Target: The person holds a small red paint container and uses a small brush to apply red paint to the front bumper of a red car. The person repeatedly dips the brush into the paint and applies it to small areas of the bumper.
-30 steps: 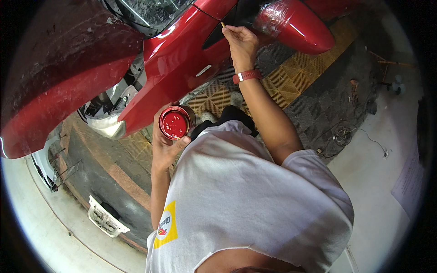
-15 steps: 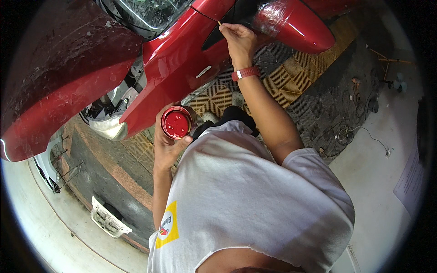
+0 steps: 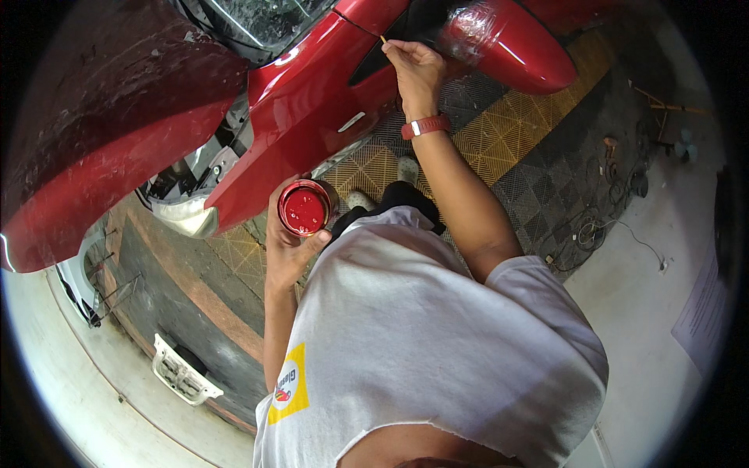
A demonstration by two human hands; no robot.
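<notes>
My left hand [image 3: 285, 253] is wrapped round an open can of red paint [image 3: 304, 210], held upright in front of my body with bubbles on the paint's surface. My right hand [image 3: 417, 72], arm stretched forward, pinches a thin wooden stick [image 3: 383, 39]. Its tip is close to the red car body [image 3: 296, 109], near a panel seam by the windscreen; whether it touches the paintwork I cannot tell. Just right of that hand is the red side mirror [image 3: 530, 54], partly wrapped in clear film [image 3: 470, 31].
A dusty dark-red panel [image 3: 117, 125] stands out at the left, beside an opening with a headlamp [image 3: 187, 217]. Yellow and grey grid tiles [image 3: 499, 129] cover the floor. A white plastic part [image 3: 183, 373] lies lower left. Cables [image 3: 597, 230] and a small fan [image 3: 685, 147] are at the right.
Almost nothing differs: the view has shifted slightly. My right hand stays by the seam with the stick, and the can remains in my left hand.
</notes>
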